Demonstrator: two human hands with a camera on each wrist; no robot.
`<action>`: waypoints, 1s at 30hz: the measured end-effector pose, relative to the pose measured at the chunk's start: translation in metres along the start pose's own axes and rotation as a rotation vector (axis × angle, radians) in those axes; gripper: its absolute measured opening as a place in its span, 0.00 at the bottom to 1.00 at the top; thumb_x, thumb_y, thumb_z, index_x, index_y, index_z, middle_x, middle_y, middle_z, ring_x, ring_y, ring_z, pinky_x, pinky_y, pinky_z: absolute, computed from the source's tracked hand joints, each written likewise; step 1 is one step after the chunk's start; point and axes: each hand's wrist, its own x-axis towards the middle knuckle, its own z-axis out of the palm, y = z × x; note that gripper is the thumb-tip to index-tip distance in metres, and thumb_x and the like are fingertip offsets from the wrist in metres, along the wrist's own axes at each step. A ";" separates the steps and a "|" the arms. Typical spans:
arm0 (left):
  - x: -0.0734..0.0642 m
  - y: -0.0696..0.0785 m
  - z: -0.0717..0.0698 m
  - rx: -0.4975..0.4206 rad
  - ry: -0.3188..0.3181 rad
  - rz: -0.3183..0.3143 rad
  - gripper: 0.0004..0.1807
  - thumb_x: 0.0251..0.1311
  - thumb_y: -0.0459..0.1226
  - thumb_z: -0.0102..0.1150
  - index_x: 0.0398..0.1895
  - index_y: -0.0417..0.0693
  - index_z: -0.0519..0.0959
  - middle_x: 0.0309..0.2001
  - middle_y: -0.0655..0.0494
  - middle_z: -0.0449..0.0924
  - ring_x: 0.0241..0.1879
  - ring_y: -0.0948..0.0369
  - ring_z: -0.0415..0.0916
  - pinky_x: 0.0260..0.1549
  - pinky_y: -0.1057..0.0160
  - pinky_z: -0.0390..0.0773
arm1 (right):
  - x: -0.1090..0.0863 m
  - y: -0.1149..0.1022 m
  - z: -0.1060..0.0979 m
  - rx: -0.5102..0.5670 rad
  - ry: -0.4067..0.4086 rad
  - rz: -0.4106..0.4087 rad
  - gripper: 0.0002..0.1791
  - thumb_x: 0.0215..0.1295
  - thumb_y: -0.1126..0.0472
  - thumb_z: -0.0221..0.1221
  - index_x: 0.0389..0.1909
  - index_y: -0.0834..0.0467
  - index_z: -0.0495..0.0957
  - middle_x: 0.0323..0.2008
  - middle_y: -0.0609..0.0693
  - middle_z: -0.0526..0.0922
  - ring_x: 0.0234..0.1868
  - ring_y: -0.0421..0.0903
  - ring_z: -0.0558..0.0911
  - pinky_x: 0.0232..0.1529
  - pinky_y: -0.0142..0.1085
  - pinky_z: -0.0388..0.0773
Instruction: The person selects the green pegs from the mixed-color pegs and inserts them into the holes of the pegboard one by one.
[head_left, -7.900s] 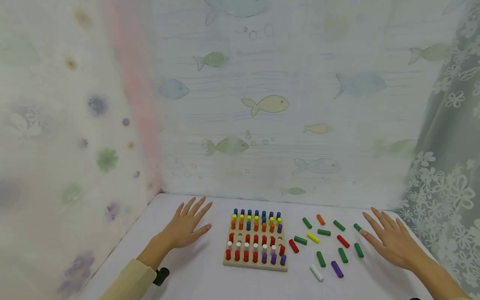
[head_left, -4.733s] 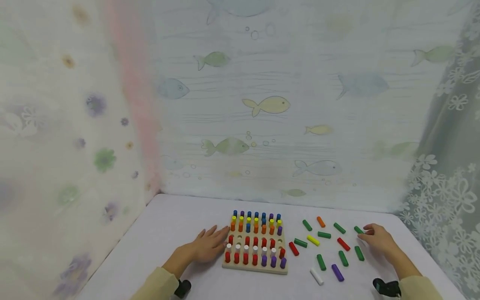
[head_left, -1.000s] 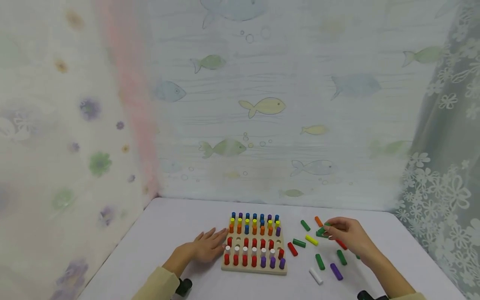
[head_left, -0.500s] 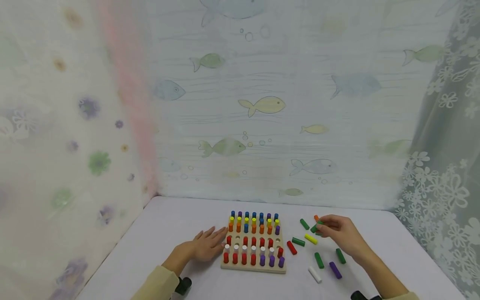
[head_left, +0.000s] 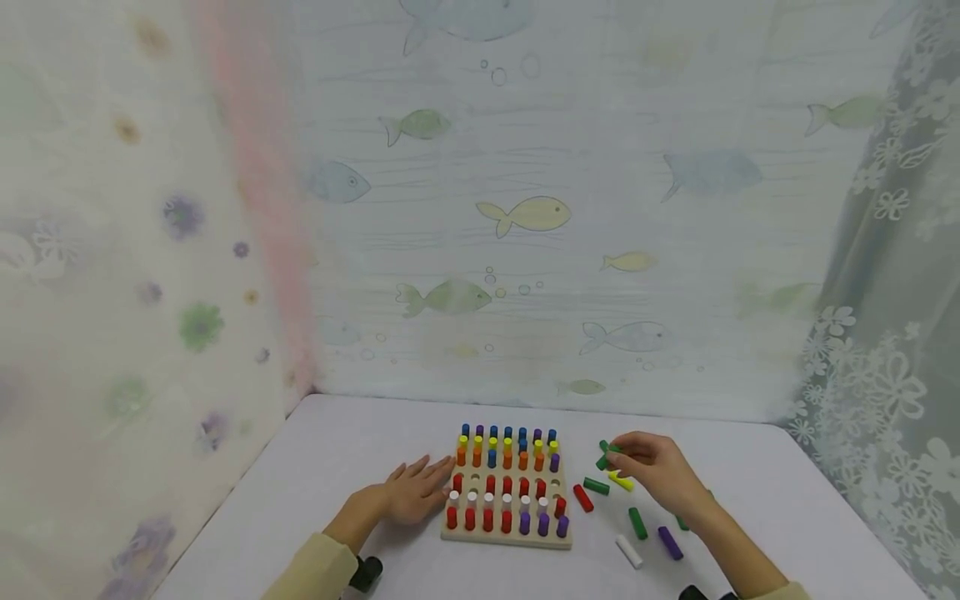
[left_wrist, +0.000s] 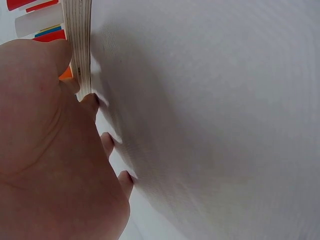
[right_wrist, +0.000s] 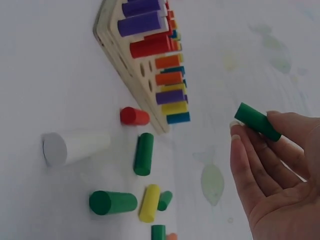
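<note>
A pale wooden pegboard stands on the white table with rows of blue, yellow, orange, red, white and purple pegs. A few bare holes show between its orange and red rows. My left hand lies beside it, fingers extended and the fingertips against the board's left side; the left wrist view shows the thumb side of this hand at the board's layered edge. Between thumb and fingertips, my right hand pinches a green peg, held tilted above the table right of the board.
Loose pegs lie right of the board: red, yellow, white, purple and several green ones. My right hand and forearm cover others. A fish-patterned curtain hangs behind the table.
Both hands were spread apart at first. My left hand came to the board's left side and stayed. My right hand took the green peg at the far right and carried it left.
</note>
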 end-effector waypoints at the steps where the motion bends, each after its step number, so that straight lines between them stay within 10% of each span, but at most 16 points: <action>1: 0.001 -0.002 0.001 0.000 0.004 0.003 0.39 0.76 0.63 0.35 0.84 0.59 0.50 0.82 0.57 0.51 0.81 0.45 0.39 0.75 0.33 0.39 | 0.001 0.000 0.002 0.002 -0.003 0.001 0.20 0.74 0.58 0.61 0.56 0.71 0.77 0.47 0.60 0.87 0.46 0.57 0.88 0.48 0.44 0.86; 30: 0.007 -0.007 0.004 -0.002 -0.001 -0.007 0.40 0.75 0.64 0.37 0.83 0.60 0.51 0.82 0.57 0.52 0.81 0.46 0.41 0.75 0.33 0.40 | 0.015 0.001 0.043 0.040 -0.036 -0.003 0.16 0.73 0.58 0.62 0.51 0.67 0.80 0.43 0.56 0.88 0.45 0.57 0.87 0.46 0.45 0.87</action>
